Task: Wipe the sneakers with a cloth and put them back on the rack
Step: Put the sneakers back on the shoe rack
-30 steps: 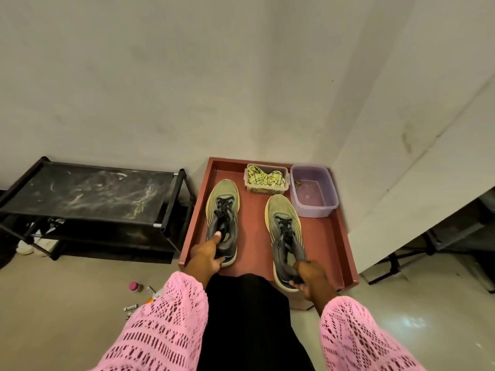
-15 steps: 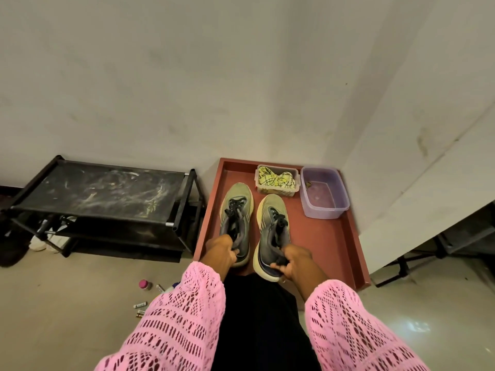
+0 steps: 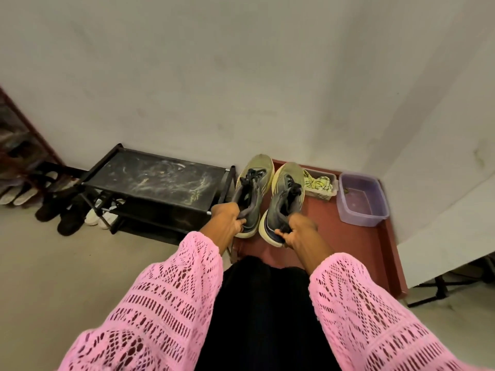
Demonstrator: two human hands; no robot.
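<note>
Two olive-green and grey sneakers hang side by side in the air, toes pointing away from me. My left hand [image 3: 227,219] grips the heel of the left sneaker [image 3: 253,188], which is over the gap between tray and rack. My right hand [image 3: 297,231] grips the heel of the right sneaker [image 3: 286,194], above the red tray [image 3: 375,245]. The black shoe rack [image 3: 158,180] stands to the left, its dusty top shelf bare. A yellow patterned cloth [image 3: 320,183] lies in a small tub at the tray's far end.
A purple tub [image 3: 361,199] with water sits at the tray's far right. White shoes [image 3: 103,214] rest under the rack, dark shoes [image 3: 63,212] and sandals on the floor to its left. A white wall is behind, a white board to the right.
Both sneakers have been lifted off the tray and carried leftward toward the rack, held close together. The view has turned left, showing more floor shoes.
</note>
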